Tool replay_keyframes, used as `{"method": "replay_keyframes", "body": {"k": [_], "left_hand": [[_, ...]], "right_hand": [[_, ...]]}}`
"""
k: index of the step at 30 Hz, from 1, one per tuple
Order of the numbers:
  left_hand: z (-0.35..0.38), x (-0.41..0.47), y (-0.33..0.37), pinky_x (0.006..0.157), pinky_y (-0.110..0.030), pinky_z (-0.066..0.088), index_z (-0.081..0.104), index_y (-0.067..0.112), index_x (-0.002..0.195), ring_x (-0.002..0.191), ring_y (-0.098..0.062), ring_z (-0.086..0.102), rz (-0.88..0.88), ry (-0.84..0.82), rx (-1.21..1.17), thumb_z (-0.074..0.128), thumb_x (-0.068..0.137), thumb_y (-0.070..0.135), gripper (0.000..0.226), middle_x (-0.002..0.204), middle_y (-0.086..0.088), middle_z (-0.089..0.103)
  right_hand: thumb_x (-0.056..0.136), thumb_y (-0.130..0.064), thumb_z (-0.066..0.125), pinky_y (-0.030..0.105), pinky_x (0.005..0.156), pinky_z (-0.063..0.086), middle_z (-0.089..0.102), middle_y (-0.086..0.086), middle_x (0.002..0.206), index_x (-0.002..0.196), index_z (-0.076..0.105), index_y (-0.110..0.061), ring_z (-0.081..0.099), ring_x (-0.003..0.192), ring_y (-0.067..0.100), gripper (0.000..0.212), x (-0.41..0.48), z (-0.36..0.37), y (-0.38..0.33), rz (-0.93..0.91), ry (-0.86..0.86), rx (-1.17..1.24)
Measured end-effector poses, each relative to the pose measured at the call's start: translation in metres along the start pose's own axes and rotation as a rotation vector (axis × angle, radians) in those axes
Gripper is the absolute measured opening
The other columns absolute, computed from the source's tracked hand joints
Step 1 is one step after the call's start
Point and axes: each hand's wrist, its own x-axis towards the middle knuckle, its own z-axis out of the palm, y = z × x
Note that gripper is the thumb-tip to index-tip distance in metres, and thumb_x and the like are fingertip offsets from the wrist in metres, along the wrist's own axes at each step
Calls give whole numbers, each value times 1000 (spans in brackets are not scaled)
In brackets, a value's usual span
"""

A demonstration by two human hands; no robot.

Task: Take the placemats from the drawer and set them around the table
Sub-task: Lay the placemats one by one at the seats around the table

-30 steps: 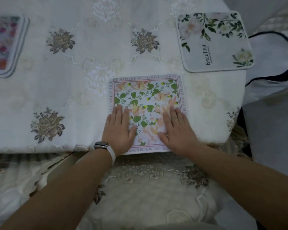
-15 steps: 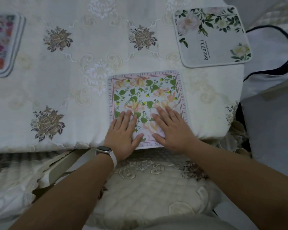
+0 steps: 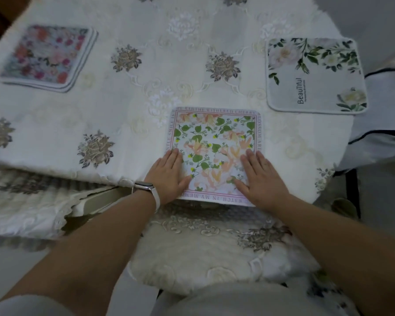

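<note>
Flat and spread, the left hand (image 3: 169, 174) and right hand (image 3: 261, 177) pressed the near corners of the leaf-print placemat (image 3: 216, 142) at the table's (image 3: 128, 115) near edge. Farther off lay a "Beautiful" placemat (image 3: 316, 75) on the right and a pink-flowered stack (image 3: 47, 57) on the left, while a cushioned chair seat (image 3: 214, 254) sat below the edge.

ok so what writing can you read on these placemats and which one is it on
"Beautiful": white placemat at right; the small line beside it is too small to read.
"SADTHE WITHERED CHERRY": middle placemat, far border.
"BLOSSOM ARE": its right border.
"NTLE SMILE IS": its left border, start hidden by the left hand.
"IN MY MEM": its near border, upside down; rest blurred.
Pink placemat stack at left: no text visible.
</note>
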Motion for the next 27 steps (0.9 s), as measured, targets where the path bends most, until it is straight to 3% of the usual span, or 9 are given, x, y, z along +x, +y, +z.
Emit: {"method": "replay_keyframes", "body": {"k": [2, 4, 6, 8, 12, 17, 22, 27], "left_hand": [[-15, -1, 12, 119, -35, 16, 17, 9, 154, 148, -26, 16, 1, 7, -41, 35, 99, 49, 70, 162, -11, 17], [-27, -9, 26, 113, -38, 29, 22, 13, 153, 142, -28, 28, -34, 23, -131, 42, 99, 37, 63, 158, -10, 27], [-34, -19, 36, 109, -40, 35, 20, 18, 154, 141, -28, 32, -60, 24, -217, 45, 98, 29, 63, 158, -7, 29], [-41, -34, 47, 105, -41, 41, 22, 20, 154, 139, -27, 36, -91, 80, -269, 47, 97, 26, 62, 157, -5, 32], [-59, -60, 57, 98, -40, 46, 33, 21, 150, 129, -26, 46, -174, 234, -339, 51, 96, 31, 58, 150, -4, 41], [-75, -107, 54, 101, -39, 43, 45, 16, 144, 127, -26, 49, -328, 415, -374, 56, 94, 33, 54, 143, -5, 50], [-82, -178, 37, 99, -37, 42, 55, 13, 136, 122, -26, 52, -517, 549, -314, 60, 91, 31, 49, 135, -6, 57], [-76, -250, 17, 98, -37, 43, 56, 20, 134, 123, -22, 51, -715, 613, -364, 61, 90, 32, 46, 135, 0, 58]], "right_hand": [[95, -64, 16, 41, 120, 3, -9, 6, 163, 157, -2, -18, -9, 149, 26, 79, -1, -10, -1, -16, -39, 17], [96, -53, 33, 43, 118, 17, 11, 10, 163, 154, 20, -12, 10, 148, 31, 71, 0, -25, -1, -55, -29, 22], [94, -41, 42, 38, 104, 34, 39, 12, 144, 134, 45, -9, 38, 130, 32, 51, 5, -41, -5, -81, -18, 47], [94, -38, 43, 36, 89, 41, 49, 8, 127, 124, 53, -10, 49, 113, 28, 41, 9, -64, -12, -95, 2, 87], [96, -41, 42, 39, 89, 46, 52, 5, 130, 134, 50, -15, 51, 112, 26, 47, 12, -101, -37, -219, 22, 144], [97, -45, 41, 42, 93, 46, 48, 4, 139, 142, 43, -18, 48, 121, 26, 52, 9, -126, -85, -438, -3, 143], [97, -46, 39, 42, 98, 43, 49, 5, 140, 142, 43, -18, 46, 125, 26, 53, -1, -140, -151, -644, 1, 98], [94, -45, 40, 43, 90, 45, 56, 5, 125, 129, 52, -19, 50, 114, 29, 45, -22, -148, -223, -798, 46, 58]]}}
